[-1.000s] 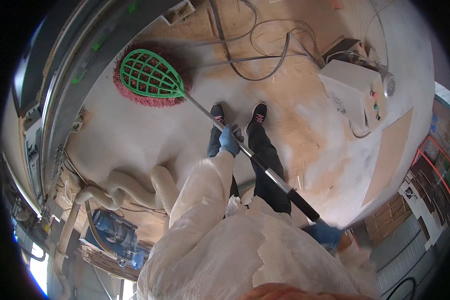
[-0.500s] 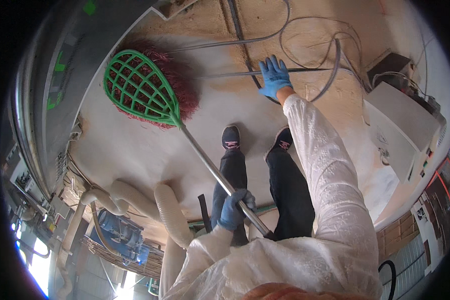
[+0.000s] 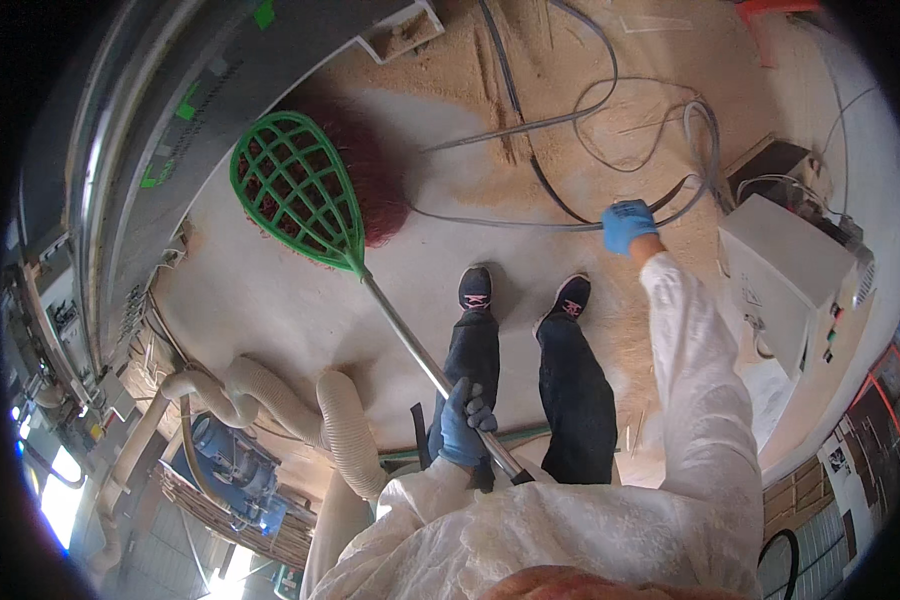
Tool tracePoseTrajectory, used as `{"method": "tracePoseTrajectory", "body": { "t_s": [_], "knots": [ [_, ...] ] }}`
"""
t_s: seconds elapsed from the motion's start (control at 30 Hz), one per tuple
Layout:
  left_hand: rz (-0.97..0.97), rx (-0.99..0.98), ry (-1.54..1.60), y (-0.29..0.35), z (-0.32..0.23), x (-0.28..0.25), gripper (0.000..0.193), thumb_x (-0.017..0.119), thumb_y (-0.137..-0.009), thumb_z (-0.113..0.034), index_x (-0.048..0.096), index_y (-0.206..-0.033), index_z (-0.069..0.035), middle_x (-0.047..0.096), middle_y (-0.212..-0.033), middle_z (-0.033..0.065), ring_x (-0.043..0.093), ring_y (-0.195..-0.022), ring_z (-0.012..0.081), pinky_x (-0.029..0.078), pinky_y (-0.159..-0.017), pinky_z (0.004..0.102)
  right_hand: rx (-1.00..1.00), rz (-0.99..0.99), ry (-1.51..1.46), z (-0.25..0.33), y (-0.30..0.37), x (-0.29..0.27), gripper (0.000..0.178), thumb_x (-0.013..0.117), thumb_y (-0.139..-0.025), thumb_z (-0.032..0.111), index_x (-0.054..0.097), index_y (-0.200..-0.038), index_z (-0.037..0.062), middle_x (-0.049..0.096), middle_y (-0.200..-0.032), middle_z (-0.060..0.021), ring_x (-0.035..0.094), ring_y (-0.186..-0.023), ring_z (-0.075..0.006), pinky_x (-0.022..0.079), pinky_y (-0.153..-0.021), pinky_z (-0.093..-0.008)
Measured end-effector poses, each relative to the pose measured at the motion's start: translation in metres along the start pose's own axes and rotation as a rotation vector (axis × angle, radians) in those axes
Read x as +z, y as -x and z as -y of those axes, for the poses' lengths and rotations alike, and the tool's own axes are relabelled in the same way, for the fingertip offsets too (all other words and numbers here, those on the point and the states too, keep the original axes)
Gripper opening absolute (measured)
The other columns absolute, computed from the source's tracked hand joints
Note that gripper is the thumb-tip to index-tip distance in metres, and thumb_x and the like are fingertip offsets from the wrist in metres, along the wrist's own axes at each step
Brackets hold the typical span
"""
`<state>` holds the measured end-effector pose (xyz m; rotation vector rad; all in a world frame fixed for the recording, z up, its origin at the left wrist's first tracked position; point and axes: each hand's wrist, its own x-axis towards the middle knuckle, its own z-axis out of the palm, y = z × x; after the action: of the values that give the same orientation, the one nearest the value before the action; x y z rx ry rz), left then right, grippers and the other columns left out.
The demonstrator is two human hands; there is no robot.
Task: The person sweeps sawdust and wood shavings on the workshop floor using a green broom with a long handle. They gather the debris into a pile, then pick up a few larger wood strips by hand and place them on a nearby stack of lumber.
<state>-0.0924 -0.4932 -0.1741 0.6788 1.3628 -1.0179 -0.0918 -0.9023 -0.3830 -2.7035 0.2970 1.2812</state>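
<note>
My left hand, in a blue glove with grey fingertips, is wrapped round the metal handle of a broom. Its green lattice head, with dark red bristles, rests on the floor at the far left. To the right, my right hand, in a light blue glove, is closed on cables that run into the fist from the left and come out on its other side. How many strands are inside the fist is hidden. More grey cable loops beyond the hand.
Sawdust covers much of the far floor. A grey box-shaped unit stands at right. A dark machine side edges the left, and ribbed hoses with a blue motor lie nearer. My shoes are mid-floor.
My right hand has come nearer and to the right, going from spread fingers to closed on the cables, which have shifted with it. My left hand keeps hold of the broom.
</note>
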Motion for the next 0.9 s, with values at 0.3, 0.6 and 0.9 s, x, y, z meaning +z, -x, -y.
{"method": "tracePoseTrajectory", "body": {
  "t_s": [0.3,0.6,0.9],
  "knots": [
    [0.061,0.051,-0.006,0.028,-0.025,0.004,0.021,0.052,-0.098,-0.029,0.052,-0.082,-0.015,0.041,-0.055,-0.0093,0.037,-0.043,0.0039,0.035,-0.040,0.0213,0.156,-0.754,-0.478,-0.175,0.212,-0.146,0.024,0.072,-0.076,0.022,0.061,-0.084,0.0019,0.066,-0.084,-0.0187,0.063,-0.076,-0.0361,0.049,-0.068,-0.0435],
    [-0.062,0.108,-0.165,-0.050,0.082,0.097,0.021,0.046,-0.094,-0.018,0.054,-0.075,-0.011,0.048,-0.057,0.0030,0.046,-0.046,0.0178,0.038,-0.042,0.0283,0.445,-0.765,-0.566,-0.203,0.229,-0.140,0.036,0.072,-0.076,0.031,0.060,-0.092,0.0011,0.066,-0.090,-0.0213,0.064,-0.087,-0.0376,0.050,-0.075,-0.0435],
    [0.062,-0.205,-0.366,0.070,0.218,0.079,0.019,0.050,-0.092,-0.020,0.059,-0.094,-0.004,0.039,-0.055,-0.0030,0.037,-0.044,0.0127,0.036,-0.044,0.0271,0.496,-0.746,-0.627,-0.208,0.251,-0.156,0.032,0.074,-0.076,0.027,0.061,-0.092,0.0018,0.067,-0.088,-0.0189,0.065,-0.084,-0.0343,0.050,-0.075,-0.0415]
  ]
}}
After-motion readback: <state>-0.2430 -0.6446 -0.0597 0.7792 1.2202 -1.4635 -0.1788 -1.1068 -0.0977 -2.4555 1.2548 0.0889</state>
